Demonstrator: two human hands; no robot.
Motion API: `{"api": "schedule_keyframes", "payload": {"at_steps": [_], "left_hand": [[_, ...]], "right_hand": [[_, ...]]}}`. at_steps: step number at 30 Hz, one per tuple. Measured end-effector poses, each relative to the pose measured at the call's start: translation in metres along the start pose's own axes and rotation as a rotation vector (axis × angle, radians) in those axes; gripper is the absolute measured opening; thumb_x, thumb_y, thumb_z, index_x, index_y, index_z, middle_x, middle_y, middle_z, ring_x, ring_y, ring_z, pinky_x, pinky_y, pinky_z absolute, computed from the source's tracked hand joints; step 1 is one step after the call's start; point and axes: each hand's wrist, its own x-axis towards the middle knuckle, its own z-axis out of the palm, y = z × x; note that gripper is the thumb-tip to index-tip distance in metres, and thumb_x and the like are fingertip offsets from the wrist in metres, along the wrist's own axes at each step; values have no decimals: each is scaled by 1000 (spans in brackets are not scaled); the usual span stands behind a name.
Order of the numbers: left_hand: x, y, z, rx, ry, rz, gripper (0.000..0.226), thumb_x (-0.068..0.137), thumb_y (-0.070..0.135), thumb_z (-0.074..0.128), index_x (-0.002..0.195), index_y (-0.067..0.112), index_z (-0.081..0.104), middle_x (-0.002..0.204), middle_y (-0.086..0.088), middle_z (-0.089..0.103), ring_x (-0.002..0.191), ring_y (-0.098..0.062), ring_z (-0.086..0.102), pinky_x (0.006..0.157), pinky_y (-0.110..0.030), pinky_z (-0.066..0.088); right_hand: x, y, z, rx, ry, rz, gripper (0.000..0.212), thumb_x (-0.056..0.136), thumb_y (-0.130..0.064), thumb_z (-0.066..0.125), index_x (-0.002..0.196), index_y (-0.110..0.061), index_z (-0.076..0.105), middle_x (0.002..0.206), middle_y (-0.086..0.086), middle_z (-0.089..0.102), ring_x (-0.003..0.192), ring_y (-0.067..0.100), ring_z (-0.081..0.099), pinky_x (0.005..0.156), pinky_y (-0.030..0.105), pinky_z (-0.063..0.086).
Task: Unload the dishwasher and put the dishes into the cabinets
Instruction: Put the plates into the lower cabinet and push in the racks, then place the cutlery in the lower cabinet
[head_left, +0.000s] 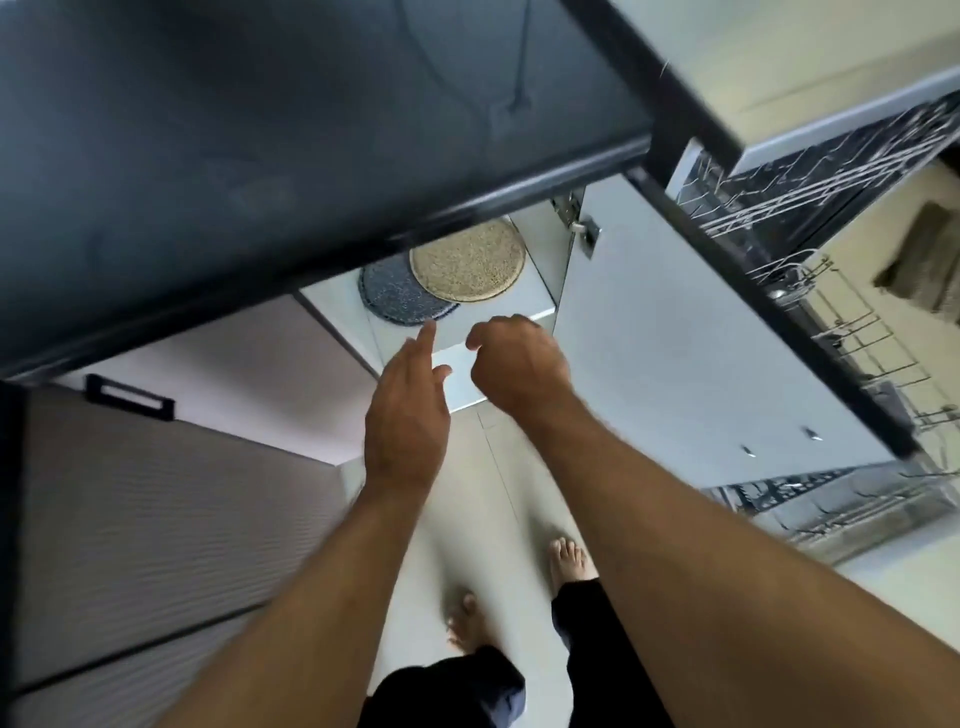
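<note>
The person stood barefoot before an open lower cabinet (540, 306), both arms stretched toward its shelf. On that shelf lay two round mats, a beige mat (467, 260) overlapping a grey mat (395, 296) at its eight o'clock. The left hand (405, 410) reached with the forefinger straight out, its tip just below the grey mat's edge, the other fingers relaxed; it held nothing. The right hand (514, 364), at the left hand's two o'clock, had its fingers loosely curled downward over the shelf's front edge, and nothing showed in its grasp.

The cabinet door (675, 353) hung open at three o'clock of the hands. Beyond it, toward one and two o'clock, the dishwasher racks (810, 182) stood pulled out; the blur kept me from telling what dishes remained in them. A dark countertop (260, 130) overhung the cabinet from eleven o'clock.

By my reckoning this was the putting-away half of a trip, with both hands free at the shelf. The next move would call for turning toward the racks at two o'clock and taking up another dish without knocking the open door.
</note>
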Motion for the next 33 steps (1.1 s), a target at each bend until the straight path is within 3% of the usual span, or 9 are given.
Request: {"api": "schedule_keyframes", "payload": {"at_steps": [4,8,10,13,16,26,33], "left_hand": [[-13,40,-72,81,-64,99,60,101,39,44,152,10,30,156,-12,34,145,-29,27,117,-40,29],[-27,59,-120,-60,-38,48,68,102,54,16,151,10,32,155,-9,37,145,-26,30,113,-42,34],[-23,68,-133,-52,-12,65,71,102,57,14,150,8,32,154,-11,37,144,-28,30,113,-44,37],[-12,91,-150,-37,1,112,75,101,59,15,150,5,31,153,-15,37,144,-31,30,114,-45,34],[-4,112,-162,-30,16,156,75,101,59,17,151,5,29,154,-15,36,145,-32,28,116,-46,31],[-30,178,-149,-50,-38,485,63,103,47,30,148,4,37,151,-13,41,143,-29,34,110,-44,41],[-70,274,-116,-60,-49,503,58,105,47,25,151,14,34,155,-6,38,147,-29,26,114,-47,35]], "right_hand": [[-46,-14,-74,-118,107,5,47,80,-4,48,121,-18,64,116,6,67,124,28,46,94,39,45],[-82,-15,-113,-260,249,-49,52,76,-1,57,126,-14,59,128,9,60,133,38,40,100,46,42],[-93,-15,-129,-239,288,-25,50,74,-2,61,122,-14,61,127,9,60,134,37,40,99,46,43],[-112,-16,-151,-135,371,29,47,74,2,53,117,-11,66,125,11,62,129,37,43,95,47,47],[-128,-7,-171,-136,392,72,48,80,0,49,125,-13,62,130,10,59,127,33,41,99,46,45],[-184,66,-232,-192,344,122,46,91,-8,45,134,-24,52,144,2,44,131,24,35,100,45,48],[-246,132,-257,-89,336,157,52,87,-6,51,132,-32,52,141,2,41,127,21,39,97,42,51]]}}
